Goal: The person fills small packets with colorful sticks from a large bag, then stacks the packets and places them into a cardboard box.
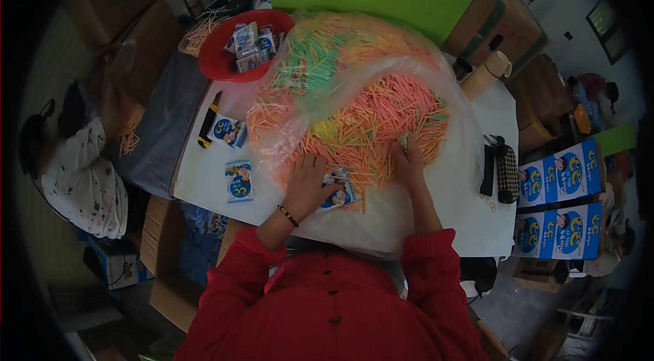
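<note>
A large clear plastic bag (272,146) lies spread on the table, full of thin pink, orange, yellow and green sticks (402,99). My left hand (308,182) rests palm down at the near edge of the pile, fingers spread over the sticks. Its thumb touches a small blue-and-white printed packet (346,192), partly hidden by the hand. On the right side of the pile, my right hand (410,165) is closed, thumb against fingers, around what looks like a small bunch of sticks (404,141); its lower part is hidden in the fingers.
Two printed packets (239,182) and a yellow-black box cutter (209,120) lie at left. A red bowl (211,58) holds several packets. At right are a checkered pouch (506,174), rubber bands and printed boxes (560,231). Another person (85,170) sits at far left.
</note>
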A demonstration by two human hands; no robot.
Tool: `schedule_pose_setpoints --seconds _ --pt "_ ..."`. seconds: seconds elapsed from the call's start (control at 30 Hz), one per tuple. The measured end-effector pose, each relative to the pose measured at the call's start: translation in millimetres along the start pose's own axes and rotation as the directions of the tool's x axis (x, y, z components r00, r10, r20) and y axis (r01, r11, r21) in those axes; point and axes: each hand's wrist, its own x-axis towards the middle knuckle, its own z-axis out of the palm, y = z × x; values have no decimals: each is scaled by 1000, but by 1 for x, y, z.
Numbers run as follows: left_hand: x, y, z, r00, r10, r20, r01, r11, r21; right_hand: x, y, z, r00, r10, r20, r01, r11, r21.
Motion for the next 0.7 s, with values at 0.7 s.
schedule_pose_setpoints --seconds 0.7 --pt "11 -5 -10 908 278 -313 -148 913 381 8 -39 -7 998 61 15 -62 988 141"
